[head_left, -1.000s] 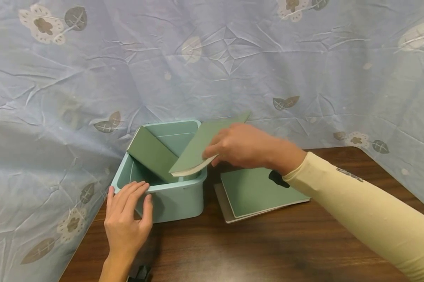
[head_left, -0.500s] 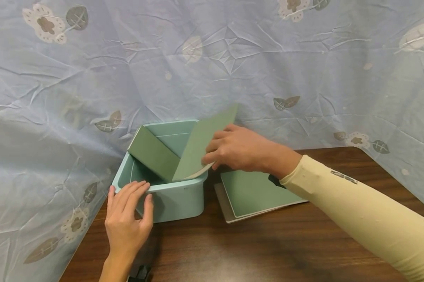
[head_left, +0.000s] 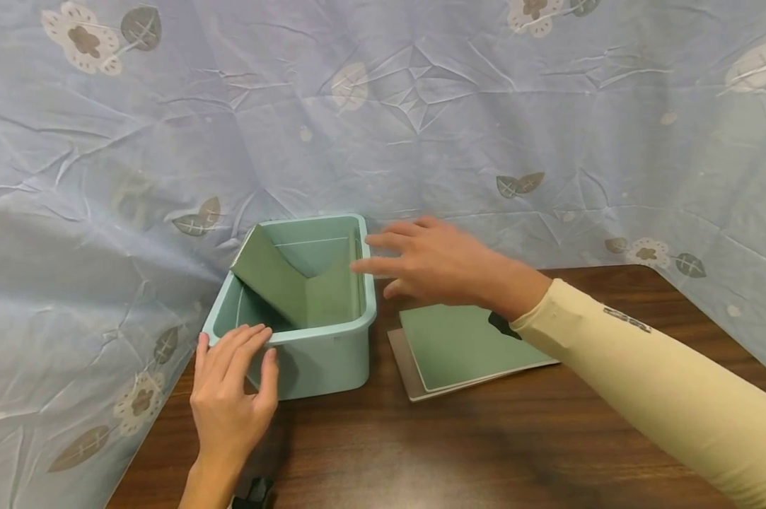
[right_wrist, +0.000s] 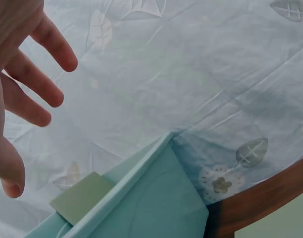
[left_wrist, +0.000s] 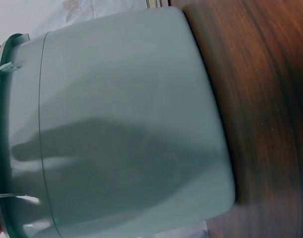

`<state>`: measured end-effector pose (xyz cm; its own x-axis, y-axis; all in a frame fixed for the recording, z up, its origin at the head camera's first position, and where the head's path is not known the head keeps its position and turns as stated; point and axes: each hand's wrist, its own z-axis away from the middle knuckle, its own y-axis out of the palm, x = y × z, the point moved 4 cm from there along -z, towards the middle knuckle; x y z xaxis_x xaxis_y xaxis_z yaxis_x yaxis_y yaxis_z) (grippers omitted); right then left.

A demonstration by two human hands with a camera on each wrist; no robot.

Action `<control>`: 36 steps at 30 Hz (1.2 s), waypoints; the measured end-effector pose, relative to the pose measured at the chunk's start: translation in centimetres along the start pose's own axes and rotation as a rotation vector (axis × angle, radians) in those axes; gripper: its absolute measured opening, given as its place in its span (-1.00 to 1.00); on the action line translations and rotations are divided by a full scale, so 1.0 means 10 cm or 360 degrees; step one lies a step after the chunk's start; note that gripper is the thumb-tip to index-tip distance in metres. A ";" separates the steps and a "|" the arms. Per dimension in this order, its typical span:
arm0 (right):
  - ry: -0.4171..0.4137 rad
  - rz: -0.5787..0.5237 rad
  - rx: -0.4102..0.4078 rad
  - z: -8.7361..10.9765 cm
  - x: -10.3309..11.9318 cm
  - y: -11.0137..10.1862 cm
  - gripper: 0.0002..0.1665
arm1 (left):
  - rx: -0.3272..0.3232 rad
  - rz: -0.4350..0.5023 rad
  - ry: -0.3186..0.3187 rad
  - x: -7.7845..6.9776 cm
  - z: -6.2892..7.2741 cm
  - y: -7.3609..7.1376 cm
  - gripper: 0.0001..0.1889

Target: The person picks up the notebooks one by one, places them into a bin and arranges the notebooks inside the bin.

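A pale teal plastic bin (head_left: 322, 360) stands at the back left of the table. My left hand (head_left: 233, 403) rests its fingertips on the bin's front rim, thumb apart outside the front wall. Inside, one green notebook (head_left: 271, 279) leans with its top corner over the left rim. Another green notebook (head_left: 332, 293) stands in the bin's right part, along the right wall. My right hand (head_left: 436, 261) hovers beside the right rim, fingers spread and holding nothing; the right wrist view shows those fingers (right_wrist: 34, 89) apart above the bin.
Right of the bin, a green notebook (head_left: 472, 346) lies on a brownish one (head_left: 403, 364) on the dark wooden table (head_left: 421, 452). A patterned cloth (head_left: 414, 141) hangs behind and at both sides. A black object (head_left: 255, 493) shows near my left wrist.
My right hand has let go of the green notebook, which has dropped into the bin's right side. Its fingers have spread. The left hand stays on the rim.
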<state>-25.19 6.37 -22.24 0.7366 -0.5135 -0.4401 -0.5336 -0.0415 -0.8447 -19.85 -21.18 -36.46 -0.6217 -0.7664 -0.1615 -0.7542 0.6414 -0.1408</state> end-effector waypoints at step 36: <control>0.0244 -0.0167 0.0022 0.35 -0.18 0.02 -0.32 | -0.0008 -0.0021 0.0004 -0.13 0.03 -0.05 -0.74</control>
<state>-25.20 10.31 -22.72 0.7153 -0.6317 -0.2987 -0.4506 -0.0903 -0.8882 -18.60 -20.50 -36.44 -0.6121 -0.7750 -0.1573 -0.7635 0.6310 -0.1379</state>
